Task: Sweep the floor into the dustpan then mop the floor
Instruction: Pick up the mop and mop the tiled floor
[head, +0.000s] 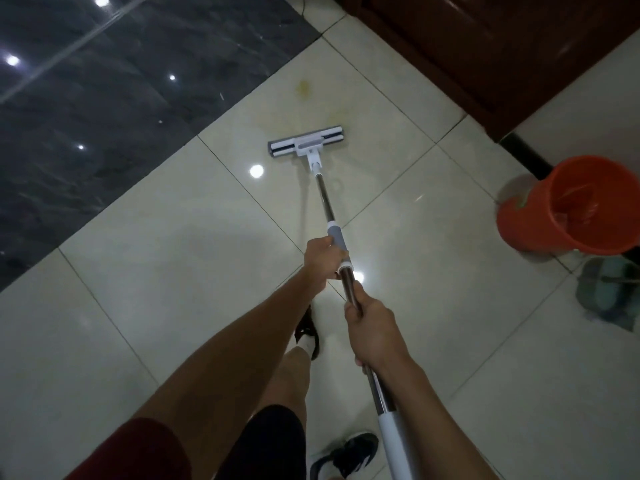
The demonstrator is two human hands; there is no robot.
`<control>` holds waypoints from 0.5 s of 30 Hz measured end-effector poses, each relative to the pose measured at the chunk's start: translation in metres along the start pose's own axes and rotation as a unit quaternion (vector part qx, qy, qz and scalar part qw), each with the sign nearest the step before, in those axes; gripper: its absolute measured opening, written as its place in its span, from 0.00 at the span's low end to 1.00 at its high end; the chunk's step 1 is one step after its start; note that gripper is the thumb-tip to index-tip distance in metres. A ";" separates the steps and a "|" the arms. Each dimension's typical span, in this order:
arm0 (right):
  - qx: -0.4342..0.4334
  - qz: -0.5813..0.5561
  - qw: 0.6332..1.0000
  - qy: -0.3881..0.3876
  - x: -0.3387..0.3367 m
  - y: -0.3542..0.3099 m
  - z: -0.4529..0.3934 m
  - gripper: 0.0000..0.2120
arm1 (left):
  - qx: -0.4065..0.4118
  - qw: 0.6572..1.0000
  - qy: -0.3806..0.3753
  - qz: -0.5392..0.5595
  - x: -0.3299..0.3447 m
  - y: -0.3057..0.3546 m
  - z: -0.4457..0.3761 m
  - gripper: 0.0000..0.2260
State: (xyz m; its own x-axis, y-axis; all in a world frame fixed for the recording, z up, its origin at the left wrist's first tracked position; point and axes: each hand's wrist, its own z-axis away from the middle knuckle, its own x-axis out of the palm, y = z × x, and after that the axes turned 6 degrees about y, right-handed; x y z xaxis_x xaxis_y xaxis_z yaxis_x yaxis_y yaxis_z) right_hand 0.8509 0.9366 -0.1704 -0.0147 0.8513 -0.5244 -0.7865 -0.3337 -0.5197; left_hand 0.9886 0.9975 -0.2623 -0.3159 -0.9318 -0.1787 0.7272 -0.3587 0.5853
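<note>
A flat mop with a white and grey head [306, 141] rests on the pale floor tiles [173, 258], its metal pole [325, 199] running back toward me. My left hand [323, 259] grips the grey sleeve on the pole. Lower on the pole, my right hand [372, 329] is closed around the shiny shaft. Just beyond the mop head a yellowish stain [304, 89] marks the tile. No broom is in view.
An orange bucket [571, 206] stands at the right, with a teal dustpan-like object [609, 289] on the floor below it. Dark wooden furniture [485, 39] fills the top right. Dark glossy tiles [104, 98] lie at the upper left. My feet in black shoes [346, 455] stand below.
</note>
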 end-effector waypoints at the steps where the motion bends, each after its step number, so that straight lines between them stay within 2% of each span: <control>1: -0.003 0.001 1.000 0.001 0.000 -0.016 -0.018 0.22 | 0.000 1.000 0.003 -0.001 -0.005 0.017 -0.016 0.08; 6: -0.009 0.004 1.000 0.001 -0.004 -0.096 -0.107 0.21 | -0.019 0.998 0.058 0.009 -0.026 0.102 -0.099 0.04; 12: -0.016 -0.005 1.000 -0.002 -0.007 -0.186 -0.211 0.22 | -0.016 0.997 0.068 0.023 -0.051 0.196 -0.193 0.04; 15: -0.023 -0.014 1.000 -0.004 -0.002 -0.222 -0.253 0.20 | 0.016 0.998 0.062 -0.002 -0.067 0.228 -0.236 0.03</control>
State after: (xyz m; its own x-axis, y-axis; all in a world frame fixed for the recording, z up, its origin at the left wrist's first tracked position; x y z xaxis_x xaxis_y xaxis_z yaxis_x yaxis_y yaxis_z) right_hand 1.1812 0.9069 -0.2246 0.0020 0.8636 -0.5042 -0.7580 -0.3276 -0.5640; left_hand 1.3194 0.9646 -0.3031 -0.2401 -0.9305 -0.2765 0.7058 -0.3629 0.6084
